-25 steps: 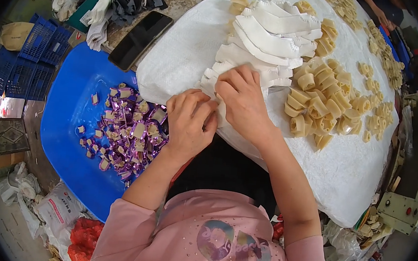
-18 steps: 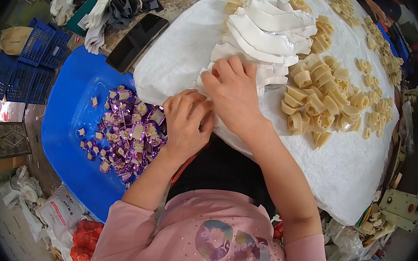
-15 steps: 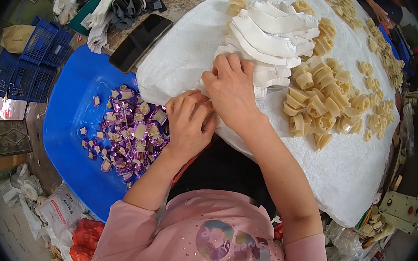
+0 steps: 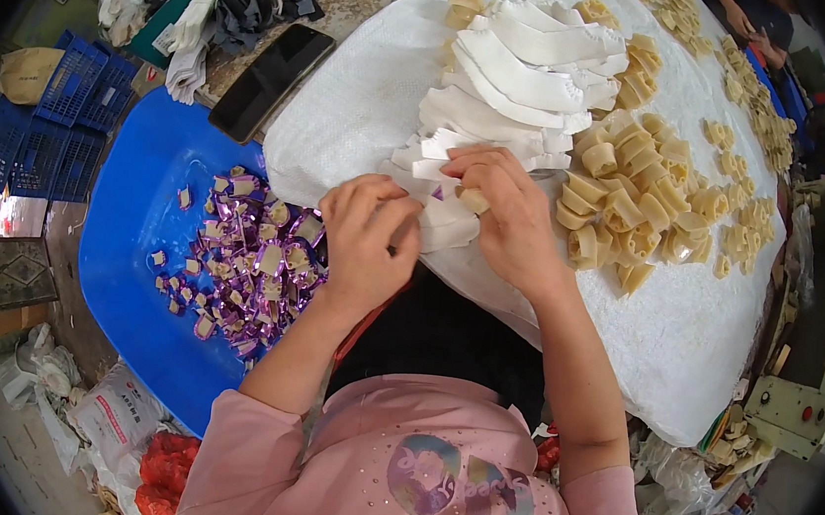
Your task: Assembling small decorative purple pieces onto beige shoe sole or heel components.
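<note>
Left hand [image 4: 367, 238] curled over the near edge of the white sheet [image 4: 368, 104], fingers bent inward and narrow; what lies under the fingertips hidden by the knuckles, so cannot tell whether anything is gripped. Right hand [image 4: 506, 212] just beside it, closed on a pale candy piece [image 4: 475, 201] pinched at thumb and forefinger, with a scrap of purple wrapper [image 4: 438, 192] showing just left of it, too small to make out further. Both hands resting on the lower end of the stack of white paper strips [image 4: 520, 69], which fans away across the sheet; lowest strips covered by the palms.

Right of the right hand, heap of unwrapped tan candies [image 4: 626, 204] on the sheet, more scattered toward the far rim, bent and blurred by the lens. Left of the left hand, pile of purple-wrapped candies [image 4: 253, 262] lying in the blue tray [image 4: 138, 221]; near edge of the tray cut off behind the pink sleeve [image 4: 246, 440]. Bench beneath the sheet almost wholly covered, only a speckled patch visible at the top. Black phone [image 4: 272, 70] lying at the sheet's upper left edge, beside a bundle of cloth [image 4: 229, 1]. Blue crates [image 4: 48, 123] at far left, partly lost in the dark rim. Another person's hand [image 4: 743, 21] at top right, barely visible.
</note>
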{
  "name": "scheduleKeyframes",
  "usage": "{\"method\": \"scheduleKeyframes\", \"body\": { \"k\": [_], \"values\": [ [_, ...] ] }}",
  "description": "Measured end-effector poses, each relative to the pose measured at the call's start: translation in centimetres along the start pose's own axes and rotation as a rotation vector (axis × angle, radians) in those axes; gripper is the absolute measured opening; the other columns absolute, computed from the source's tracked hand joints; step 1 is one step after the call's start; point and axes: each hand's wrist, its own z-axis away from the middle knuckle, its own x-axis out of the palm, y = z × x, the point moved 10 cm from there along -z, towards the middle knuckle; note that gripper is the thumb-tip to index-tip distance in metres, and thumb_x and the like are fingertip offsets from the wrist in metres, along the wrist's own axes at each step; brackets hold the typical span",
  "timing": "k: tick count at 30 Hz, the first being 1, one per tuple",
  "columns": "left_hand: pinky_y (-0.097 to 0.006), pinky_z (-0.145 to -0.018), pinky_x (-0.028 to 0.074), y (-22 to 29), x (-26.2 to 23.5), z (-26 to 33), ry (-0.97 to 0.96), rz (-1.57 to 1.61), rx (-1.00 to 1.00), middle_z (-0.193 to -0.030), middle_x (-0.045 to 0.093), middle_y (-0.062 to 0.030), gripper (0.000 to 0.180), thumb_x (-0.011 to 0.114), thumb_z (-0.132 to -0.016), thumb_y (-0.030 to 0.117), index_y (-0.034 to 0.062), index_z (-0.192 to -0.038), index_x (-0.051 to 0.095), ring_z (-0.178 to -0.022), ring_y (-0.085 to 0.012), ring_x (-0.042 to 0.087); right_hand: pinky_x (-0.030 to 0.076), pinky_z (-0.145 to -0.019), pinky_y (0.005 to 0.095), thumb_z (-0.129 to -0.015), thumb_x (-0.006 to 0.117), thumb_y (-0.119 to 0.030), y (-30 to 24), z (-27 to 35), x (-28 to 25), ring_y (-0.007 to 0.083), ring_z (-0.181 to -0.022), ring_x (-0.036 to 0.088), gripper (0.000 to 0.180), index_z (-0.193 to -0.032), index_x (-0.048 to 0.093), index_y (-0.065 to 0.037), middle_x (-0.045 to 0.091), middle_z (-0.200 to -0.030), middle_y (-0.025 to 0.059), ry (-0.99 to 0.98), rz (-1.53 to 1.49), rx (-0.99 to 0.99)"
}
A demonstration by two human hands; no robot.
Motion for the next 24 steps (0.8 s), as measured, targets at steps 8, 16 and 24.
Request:
{"method": "scheduleKeyframes", "body": {
  "k": [8, 16, 24],
  "values": [
    [-0.036, -0.088, 0.033, -3.3, 0.6, -2.6, 0.061, 0.192, -0.398, -0.088, 0.061, -0.0067, 0.020, 0.062, -0.078, 0.007, 0.0063, -0.099, 0.061, -0.093, -0.0219, 0.052, 0.039, -0.083, 0.0393, -0.067, 0.054, 0.009, -1.0, -0.7, 1.1, 0.0302, -0.093, 0.053, 0.023, -0.086, 0.055, -0.002, 0.058, -0.094, 0.0093, 0.039, 0.201, -0.028],
    [-0.033, -0.081, 0.036, -2.9, 1.8, -3.4, 0.035, 0.031, -0.258, -0.078, 0.061, -0.0045, 0.018, 0.064, -0.074, 0.001, 0.0097, -0.089, 0.065, -0.085, -0.0197, 0.053, 0.044, -0.079, 0.0326, -0.070, 0.051, 0.014, 2.5, 1.7, -1.5, 0.0257, -0.090, 0.056, 0.024, -0.087, 0.054, -0.003, 0.059, -0.096, 0.0104, 0.271, -0.214, 0.119],
    [-0.040, -0.080, 0.035, -2.7, 1.9, -3.3, 0.052, -0.085, -0.193, -0.091, 0.056, -0.0090, 0.023, 0.062, -0.076, 0.004, 0.0085, -0.099, 0.063, -0.089, -0.0255, 0.051, 0.049, -0.077, 0.0310, -0.086, 0.056, 0.002, -0.3, 6.3, -14.9, 0.0189, -0.090, 0.059, 0.014, -0.097, 0.050, -0.003, 0.059, -0.101, 0.0133, 0.680, -0.405, 0.107]
  ]
}}
